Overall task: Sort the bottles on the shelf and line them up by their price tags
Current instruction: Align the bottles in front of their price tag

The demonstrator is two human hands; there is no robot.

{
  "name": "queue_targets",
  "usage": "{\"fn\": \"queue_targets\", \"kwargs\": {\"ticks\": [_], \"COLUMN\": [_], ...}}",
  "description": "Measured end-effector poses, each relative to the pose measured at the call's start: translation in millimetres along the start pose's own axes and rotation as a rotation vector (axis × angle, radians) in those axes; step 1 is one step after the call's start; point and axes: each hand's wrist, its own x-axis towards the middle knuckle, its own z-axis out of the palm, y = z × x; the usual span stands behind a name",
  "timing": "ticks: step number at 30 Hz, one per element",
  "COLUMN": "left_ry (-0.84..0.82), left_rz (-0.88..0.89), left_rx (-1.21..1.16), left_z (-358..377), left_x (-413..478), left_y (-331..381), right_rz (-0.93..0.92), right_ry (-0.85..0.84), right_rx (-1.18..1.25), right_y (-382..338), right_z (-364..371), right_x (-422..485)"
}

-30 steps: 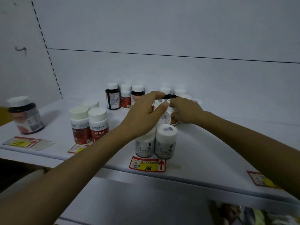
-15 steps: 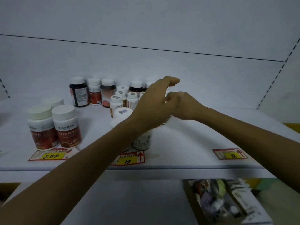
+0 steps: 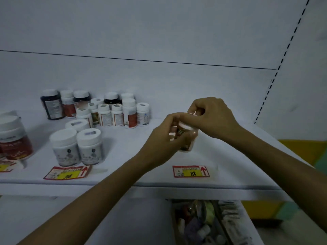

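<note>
A small white-capped bottle (image 3: 186,138) is held over the shelf (image 3: 134,156) by both hands. Fingers of the left hand (image 3: 164,137) curl round its body, and fingers of the right hand (image 3: 212,117) are clamped on its cap. Just below the fingers lies the 88 price tag (image 3: 191,171) — the other bottles (image 3: 106,112) stand well to their left.

Both bare forearms extend forward and converge right of centre. The left hand (image 3: 164,138) grips the body of a small bottle (image 3: 187,138) from the left side, fingers curled. The right hand (image 3: 212,117) sits above it, fingers curled downward, pinching the cap.
</note>
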Motion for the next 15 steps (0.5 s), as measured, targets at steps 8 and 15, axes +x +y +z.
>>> {"fn": "queue_targets", "kwargs": {"ticks": [8,15], "left_ry": [0.291,0.3], "left_rz": [-0.043,-0.178], "left_rx": [0.164,0.2], "left_z": [35.1,40.5], "left_x": [-11.5,-19.6], "left_y": [-26.0,-53.2], "right_rz": [-0.102,-0.167], "right_ry": [-0.228,-0.292], "right_rx": [0.487,0.703], "right_y": [43.5,67.7], "right_z": [29.9,79.4], "right_x": [-9.5,-30.5]}}
